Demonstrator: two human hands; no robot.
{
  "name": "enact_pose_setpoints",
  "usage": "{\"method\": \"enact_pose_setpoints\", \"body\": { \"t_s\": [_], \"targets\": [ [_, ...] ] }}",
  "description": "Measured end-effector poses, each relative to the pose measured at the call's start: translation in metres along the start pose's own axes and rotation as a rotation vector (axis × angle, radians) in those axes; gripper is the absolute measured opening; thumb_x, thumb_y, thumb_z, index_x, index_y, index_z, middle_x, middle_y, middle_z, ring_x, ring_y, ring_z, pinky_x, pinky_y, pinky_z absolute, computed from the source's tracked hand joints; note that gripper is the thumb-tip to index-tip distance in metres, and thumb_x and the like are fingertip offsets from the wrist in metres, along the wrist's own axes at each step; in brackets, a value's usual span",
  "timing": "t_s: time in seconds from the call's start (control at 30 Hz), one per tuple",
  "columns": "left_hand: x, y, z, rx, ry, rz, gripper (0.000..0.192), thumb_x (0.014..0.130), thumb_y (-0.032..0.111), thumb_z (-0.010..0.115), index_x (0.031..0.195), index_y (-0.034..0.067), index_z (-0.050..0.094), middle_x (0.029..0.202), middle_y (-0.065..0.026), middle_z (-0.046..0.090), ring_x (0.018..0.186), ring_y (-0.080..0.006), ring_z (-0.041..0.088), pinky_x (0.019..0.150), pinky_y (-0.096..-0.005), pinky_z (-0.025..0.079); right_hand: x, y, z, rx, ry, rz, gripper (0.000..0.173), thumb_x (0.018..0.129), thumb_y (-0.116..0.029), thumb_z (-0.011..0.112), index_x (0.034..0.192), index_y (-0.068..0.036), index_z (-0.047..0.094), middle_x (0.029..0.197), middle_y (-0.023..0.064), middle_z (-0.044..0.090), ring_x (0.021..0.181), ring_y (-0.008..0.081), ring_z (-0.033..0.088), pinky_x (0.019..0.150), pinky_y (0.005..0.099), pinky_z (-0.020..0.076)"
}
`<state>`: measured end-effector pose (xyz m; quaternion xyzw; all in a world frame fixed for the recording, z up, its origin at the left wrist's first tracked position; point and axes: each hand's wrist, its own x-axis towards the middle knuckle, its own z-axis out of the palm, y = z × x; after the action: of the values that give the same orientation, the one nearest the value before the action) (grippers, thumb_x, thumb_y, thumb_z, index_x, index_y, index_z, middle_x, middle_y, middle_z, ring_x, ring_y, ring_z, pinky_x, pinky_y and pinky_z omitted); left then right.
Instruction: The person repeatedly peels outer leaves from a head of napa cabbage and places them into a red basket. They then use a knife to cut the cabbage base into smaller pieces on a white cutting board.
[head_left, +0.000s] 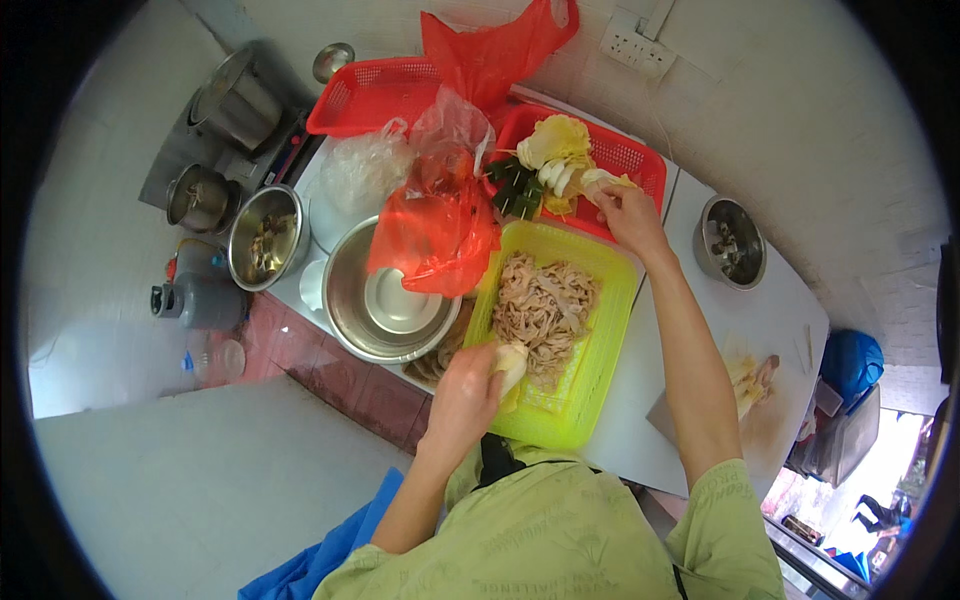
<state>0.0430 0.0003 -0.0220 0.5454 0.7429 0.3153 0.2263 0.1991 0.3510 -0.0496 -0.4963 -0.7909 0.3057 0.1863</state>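
Observation:
My left hand (466, 390) is closed around a pale, folded cabbage leaf (511, 364) at the left side of a yellow-green plastic basket (607, 375). A heap of thin, light brown food strips (544, 307) lies in that basket. Farther off, my right hand (628, 214) reaches over a red perforated basket (637, 161) and pinches a pale leaf piece (600, 182). Beside it in the red basket are skewered yellow-white cabbage leaves (556, 142) and dark green pieces on skewers (517, 189).
A large steel bowl (341, 330) stands left, partly under a red plastic bag (442, 232). Behind is another red basket (375, 97). A steel bowl of dark pieces (727, 240) and cabbage scraps (754, 382) lie right. Pots (240, 97) and a gas cylinder (210, 300) stand far left.

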Motion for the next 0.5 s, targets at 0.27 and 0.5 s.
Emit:
{"method": "enact_pose_setpoints", "body": {
  "t_s": [0.27, 0.5],
  "targets": [
    [0.024, 0.009, 0.037, 0.63, -0.354, 0.007, 0.071, 0.077, 0.019, 0.091, 0.138, -0.005, 0.064, 0.109, -0.0231, 0.071, 0.112, -0.0427, 0.069, 0.095, -0.0498, 0.058, -0.145, -0.032, -0.022, 0.05, 0.048, 0.104, 0.042, 0.104, -0.03, 0.07, 0.136, -0.002, 0.073, 0.097, 0.0197, 0.08, 0.084, 0.0347, 0.077, 0.081, 0.0443, 0.0591],
    [0.021, 0.03, -0.02, -0.434, -0.147, -0.236, 0.067, 0.08, 0.018, 0.096, 0.135, -0.003, 0.064, 0.117, -0.0142, 0.074, 0.109, -0.0228, 0.072, 0.095, -0.0381, 0.06, -0.266, -0.097, -0.022, 0.674, -0.336, 0.265, 0.052, 0.098, -0.016, 0.081, 0.146, -0.002, 0.066, 0.129, 0.0118, 0.075, 0.097, 0.0197, 0.072, 0.084, 0.0344, 0.0586]
  ]
}}
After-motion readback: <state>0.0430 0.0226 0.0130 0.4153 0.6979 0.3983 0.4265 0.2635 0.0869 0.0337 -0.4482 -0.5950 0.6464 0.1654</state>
